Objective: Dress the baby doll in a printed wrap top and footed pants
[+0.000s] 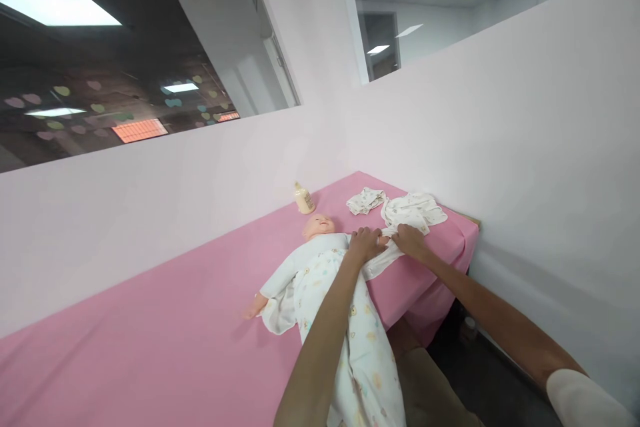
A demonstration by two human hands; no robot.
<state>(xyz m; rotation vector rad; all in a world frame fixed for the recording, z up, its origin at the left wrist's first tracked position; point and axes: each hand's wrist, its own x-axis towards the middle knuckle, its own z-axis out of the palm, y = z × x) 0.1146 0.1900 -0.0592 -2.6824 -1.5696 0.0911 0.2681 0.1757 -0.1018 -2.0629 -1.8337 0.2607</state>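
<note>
A baby doll [320, 225] lies on its back on the pink table [165, 320], dressed in a white printed garment [320, 280]. My left hand [367, 245] rests on the doll's shoulder, fingers closed on the garment's fabric. My right hand [410, 240] grips the garment's sleeve where it stretches out towards the right. My left forearm hides much of the doll's body. One doll hand [249, 313] pokes out on the left.
A cream bottle [303, 199] stands by the back wall behind the doll's head. Two folded white printed cloths [367, 201] [415, 210] lie at the table's far right corner. White partition walls close off the back and right.
</note>
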